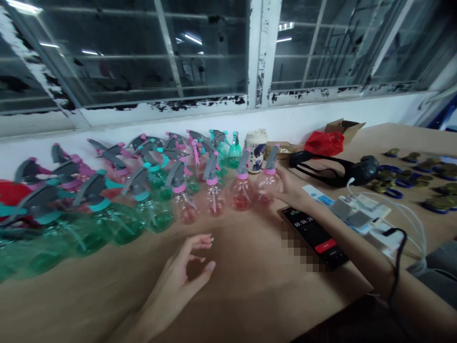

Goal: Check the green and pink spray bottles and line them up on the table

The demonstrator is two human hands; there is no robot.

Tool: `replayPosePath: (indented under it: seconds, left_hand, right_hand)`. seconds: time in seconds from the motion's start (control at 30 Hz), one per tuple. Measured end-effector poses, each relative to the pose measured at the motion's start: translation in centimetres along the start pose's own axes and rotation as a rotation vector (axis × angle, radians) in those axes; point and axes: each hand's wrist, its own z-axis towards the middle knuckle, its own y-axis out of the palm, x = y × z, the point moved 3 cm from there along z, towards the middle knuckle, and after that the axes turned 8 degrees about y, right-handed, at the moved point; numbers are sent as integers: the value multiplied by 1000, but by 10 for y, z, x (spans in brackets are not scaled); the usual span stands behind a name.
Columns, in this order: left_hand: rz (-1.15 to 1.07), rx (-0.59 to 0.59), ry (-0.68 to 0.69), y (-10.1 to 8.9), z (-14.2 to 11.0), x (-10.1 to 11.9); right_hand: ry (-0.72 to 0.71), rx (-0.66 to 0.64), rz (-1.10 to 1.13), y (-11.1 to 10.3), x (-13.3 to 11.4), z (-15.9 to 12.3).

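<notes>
My right hand [280, 190] is wrapped round the lower body of a pink spray bottle [268, 183] with a grey and pink trigger head, at the right end of the front row. Beside it, nearly touching, stands another pink spray bottle [242, 193]. Over the bare tabletop, my left hand [185, 274] is held with thumb and fingers apart and nothing between them. Farther left in the same row are more pink bottles [215, 197] and green spray bottles [153, 212], all upright.
A phone [314, 236] showing a timer lies under my right forearm. Right of it are a power strip [360, 214] with white cables and a black strap [332, 169]. A printed can [255, 151], red bag [324, 143] and cardboard box [344, 127] stand along the window wall.
</notes>
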Motion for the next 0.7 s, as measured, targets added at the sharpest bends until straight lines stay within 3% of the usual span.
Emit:
replayPosePath:
  seconds: [0.13,0.2,0.33,0.5,0.7]
  left_hand:
    - [51,47,-33,-33,-28,-5]
    - [52,65,-88,-52,-43,-9]
    - [-4,149,-170,-91,-76,-25]
    - [15,345,-245,-143,-123,-59]
    - [176,756,-325,-231,-171,-94]
  right_hand:
    - [124,181,-11,-13,-32,-48]
    - [189,201,3,-10,-55,-74]
    - [135,18,53,22,-111,-104]
    - [-101,-303,140,81,-180,-112]
    - [-329,-527,181,138,-242,-119]
